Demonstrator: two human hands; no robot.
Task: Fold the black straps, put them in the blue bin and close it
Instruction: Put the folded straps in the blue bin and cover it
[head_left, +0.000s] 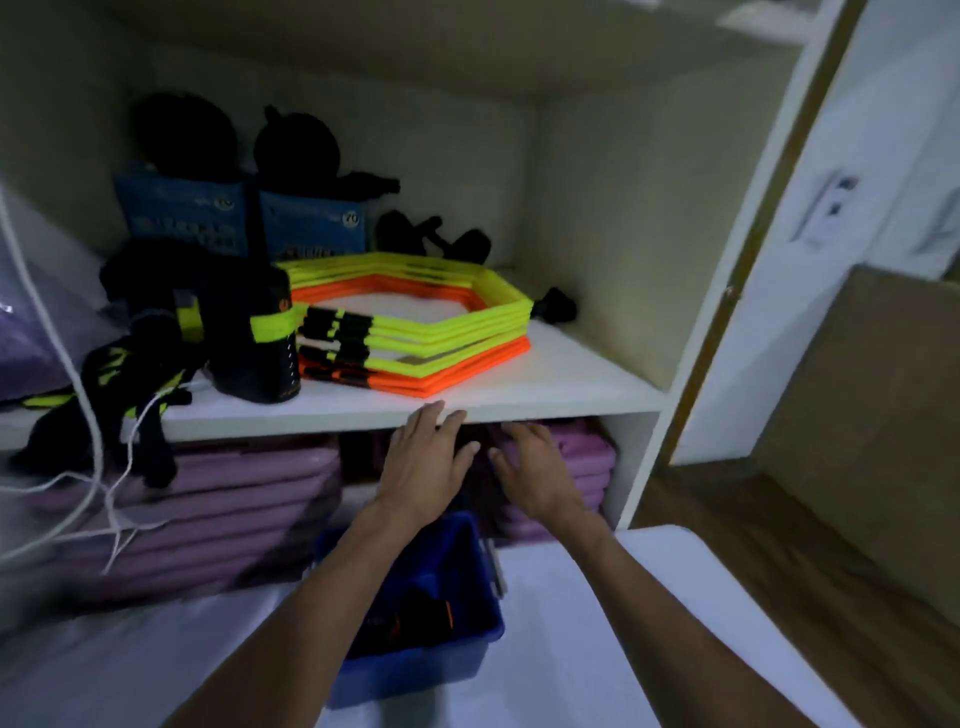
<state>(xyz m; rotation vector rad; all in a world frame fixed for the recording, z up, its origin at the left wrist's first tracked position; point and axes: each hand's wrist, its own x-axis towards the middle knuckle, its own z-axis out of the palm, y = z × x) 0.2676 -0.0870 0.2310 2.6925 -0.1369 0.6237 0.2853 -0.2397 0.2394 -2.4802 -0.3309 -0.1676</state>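
The blue bin (457, 660) stands open on a white surface below me, partly under my left forearm. Dark strap-like items with orange bits (415, 618) lie inside it. My left hand (423, 467) reaches forward over the bin's far end, fingers spread, holding nothing, just below the shelf edge. My right hand (535, 467) is beside it, also empty with fingers apart, in front of the lower compartment. More black and yellow straps (130, 374) hang off the left end of the shelf.
A white shelf (545, 395) carries stacked yellow and orange hexagon rings (426, 322), a black boot-like item (254, 338), blue boxes (311, 223) and black gear. Purple mats (208, 499) fill the compartment below. White cords (93, 467) dangle at left. A brown board (872, 415) leans at right.
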